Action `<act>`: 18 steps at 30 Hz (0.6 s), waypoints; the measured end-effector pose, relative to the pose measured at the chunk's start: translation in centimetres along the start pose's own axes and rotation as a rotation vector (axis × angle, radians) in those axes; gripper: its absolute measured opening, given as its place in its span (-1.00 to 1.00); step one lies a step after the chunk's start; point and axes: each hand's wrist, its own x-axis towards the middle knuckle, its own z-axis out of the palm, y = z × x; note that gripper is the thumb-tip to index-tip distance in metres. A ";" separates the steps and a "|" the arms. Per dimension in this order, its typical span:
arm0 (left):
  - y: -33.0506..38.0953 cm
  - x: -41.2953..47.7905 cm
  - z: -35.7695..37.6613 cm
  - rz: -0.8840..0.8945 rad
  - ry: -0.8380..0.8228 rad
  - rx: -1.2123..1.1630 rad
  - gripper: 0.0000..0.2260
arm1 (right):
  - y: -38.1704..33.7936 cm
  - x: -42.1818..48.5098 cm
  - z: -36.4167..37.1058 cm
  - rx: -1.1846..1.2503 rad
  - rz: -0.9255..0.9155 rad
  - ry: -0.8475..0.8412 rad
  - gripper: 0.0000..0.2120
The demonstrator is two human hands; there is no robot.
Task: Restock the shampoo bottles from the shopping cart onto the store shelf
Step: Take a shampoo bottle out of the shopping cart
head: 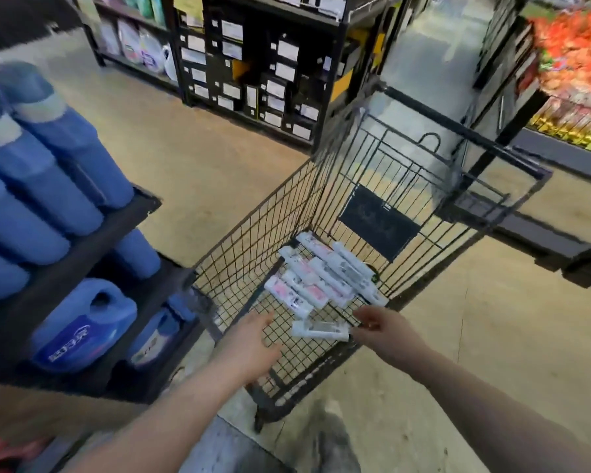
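Over the cart rim (253, 213), left hand (249, 343) and right hand (386, 331) flank a bottle (321, 331).

Blue bottles (48, 155) cut by left edge, labels on white bottles (321, 278) unreadable, fingers of right hand (389, 331) smeared

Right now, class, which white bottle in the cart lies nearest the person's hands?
The lone white bottle lying crosswise between the left hand and right hand; the other bottles sit piled farther into the cart.
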 end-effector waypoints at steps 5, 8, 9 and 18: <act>-0.2 6.1 2.6 -0.141 0.005 -0.073 -0.48 | 0.8 12.7 0.1 -0.101 -0.062 -0.204 -0.62; 0.3 9.9 4.7 -0.231 -0.004 -0.118 -0.50 | 2.3 19.8 1.0 -0.242 -0.074 -0.334 -0.65; 0.4 11.0 5.4 -0.256 -0.009 -0.140 -0.53 | 3.0 21.8 1.5 -0.309 -0.087 -0.385 -0.66; -2.0 18.7 10.6 -0.453 0.030 -0.258 -0.65 | 9.9 33.3 11.3 -0.919 -0.281 -0.696 -0.72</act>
